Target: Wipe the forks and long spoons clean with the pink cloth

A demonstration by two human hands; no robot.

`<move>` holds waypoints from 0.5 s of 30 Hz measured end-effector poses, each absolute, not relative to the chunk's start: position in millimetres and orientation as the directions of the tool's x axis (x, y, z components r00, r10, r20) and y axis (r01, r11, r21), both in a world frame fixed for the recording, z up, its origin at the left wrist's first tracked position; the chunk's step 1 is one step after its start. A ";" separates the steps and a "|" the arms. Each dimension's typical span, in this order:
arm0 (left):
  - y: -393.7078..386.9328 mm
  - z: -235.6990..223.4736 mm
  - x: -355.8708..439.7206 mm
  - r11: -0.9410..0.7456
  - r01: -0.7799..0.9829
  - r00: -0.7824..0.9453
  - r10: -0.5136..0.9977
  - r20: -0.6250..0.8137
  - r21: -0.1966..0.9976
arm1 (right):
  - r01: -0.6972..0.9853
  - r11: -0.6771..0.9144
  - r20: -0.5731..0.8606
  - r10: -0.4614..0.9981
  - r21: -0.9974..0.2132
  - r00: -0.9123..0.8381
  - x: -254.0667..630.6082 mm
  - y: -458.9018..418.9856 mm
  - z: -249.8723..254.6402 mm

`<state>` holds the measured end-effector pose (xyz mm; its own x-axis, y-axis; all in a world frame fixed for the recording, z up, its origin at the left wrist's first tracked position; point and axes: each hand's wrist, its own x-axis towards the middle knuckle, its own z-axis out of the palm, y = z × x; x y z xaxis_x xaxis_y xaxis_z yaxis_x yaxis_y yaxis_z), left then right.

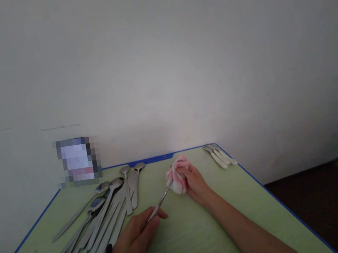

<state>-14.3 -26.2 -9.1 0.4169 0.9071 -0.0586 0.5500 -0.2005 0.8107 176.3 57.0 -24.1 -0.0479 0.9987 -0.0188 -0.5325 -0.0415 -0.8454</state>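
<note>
My left hand point(140, 232), with a dark beaded band at the wrist, is closed around the handle of a slim metal piece of cutlery point(163, 198). Its far end disappears into a pink and white cloth point(178, 181), so I cannot tell whether it is a spoon or a fork. The bunched cloth is gripped by my right hand point(196, 182), wrapped about that hidden end above the table. To the left of my left hand lies a loose pile of long-handled metal spoons point(105, 206), overlapping one another, bowls mostly toward the wall.
Several white-handled forks point(219, 157) lie at the table's far right corner. A phone-like device with a blurred screen point(77, 160) stands upright at the far left against the wall. The green table point(185, 241) has a blue edge; dark floor shows at right.
</note>
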 end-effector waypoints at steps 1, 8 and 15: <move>-26.6 -8.4 -14.2 -0.202 0.553 0.426 0.902 -0.067 0.808 | -0.522 -0.040 -0.028 0.999 -0.852 -0.032 176.3 56.7 -24.6; -26.5 -9.0 -15.0 -0.251 0.576 0.436 0.899 -0.033 0.778 | -0.502 -0.038 -0.042 0.999 -0.864 -0.002 176.0 55.8 -24.7; -28.3 -7.9 -14.7 -0.208 0.565 0.442 0.894 -0.079 0.798 | -0.508 0.058 0.055 0.998 -0.859 0.021 171.3 54.6 -22.4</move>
<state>-14.7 -28.3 -7.9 0.4416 0.8937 -0.0792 0.5650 -0.2084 0.7983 171.3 54.6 -22.4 0.0209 0.9983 0.0552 -0.5083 0.0582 -0.8592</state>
